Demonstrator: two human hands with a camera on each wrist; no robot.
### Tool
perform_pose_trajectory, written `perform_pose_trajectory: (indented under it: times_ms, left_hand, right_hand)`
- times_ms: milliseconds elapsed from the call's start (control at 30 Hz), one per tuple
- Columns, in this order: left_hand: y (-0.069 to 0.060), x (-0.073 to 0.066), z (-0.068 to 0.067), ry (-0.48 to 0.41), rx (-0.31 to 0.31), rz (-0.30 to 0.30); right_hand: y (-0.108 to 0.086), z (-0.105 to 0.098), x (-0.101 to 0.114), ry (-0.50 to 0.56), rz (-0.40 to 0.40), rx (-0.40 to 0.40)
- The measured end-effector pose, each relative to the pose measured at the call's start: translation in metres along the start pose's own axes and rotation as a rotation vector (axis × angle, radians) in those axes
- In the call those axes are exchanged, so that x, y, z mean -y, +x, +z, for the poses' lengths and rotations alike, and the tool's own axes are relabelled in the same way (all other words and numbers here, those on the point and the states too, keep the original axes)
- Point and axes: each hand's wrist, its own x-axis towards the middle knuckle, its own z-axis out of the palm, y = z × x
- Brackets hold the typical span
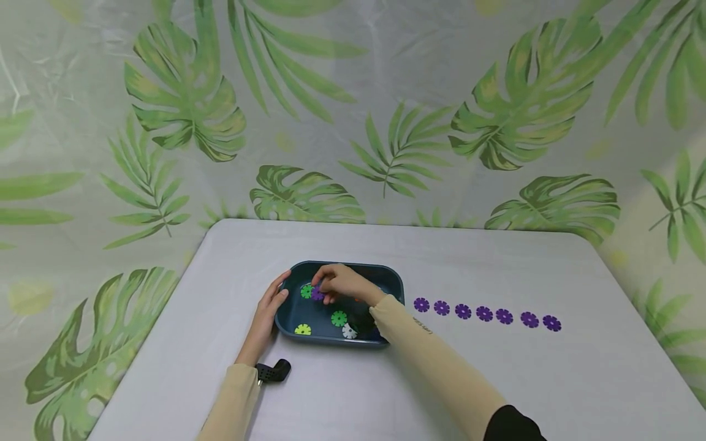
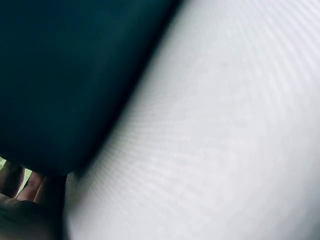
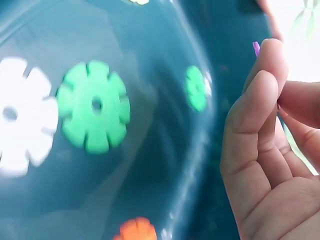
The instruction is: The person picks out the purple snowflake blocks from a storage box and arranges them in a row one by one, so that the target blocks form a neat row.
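Observation:
In the head view a dark blue tray [image 1: 325, 342] holds several notched plastic discs. My left hand [image 1: 266, 315] holds the tray's left side, thumb at the rim and fingers along the outer wall. Over the tray's left part, my right hand [image 1: 344, 283] pinches a purple disc [image 1: 317, 294]; only a sliver of the purple disc [image 3: 256, 48] shows past the fingertips in the right wrist view. Close by lies a green disc [image 1: 306, 291]. Another green disc [image 3: 95, 106] touches a white disc [image 3: 25, 117]. The left wrist view shows mostly tray wall and tabletop.
A row of several purple discs [image 1: 463, 311] runs rightward from the tray on the white table [image 1: 485, 380]. Inside the tray are also a yellow disc [image 1: 303, 329] and an orange disc [image 3: 136, 230]. Leaf-patterned cloth [image 1: 397, 153] hangs behind the table.

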Motion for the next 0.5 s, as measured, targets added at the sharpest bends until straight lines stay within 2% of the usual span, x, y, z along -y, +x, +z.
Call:
perform_pose_trajectory:
  times_ms: [233, 500]
  left_hand:
    - [0.001, 0.002, 0.000, 0.007, -0.003, 0.013]
    - [0.010, 0.029, -0.006, 0.005, -0.029, 0.022]
  right_hand:
    - [-0.032, -0.039, -0.005, 0.023, -0.038, 0.009]
    - [-0.079, -0.093, -0.019, 0.016, -0.042, -0.078]
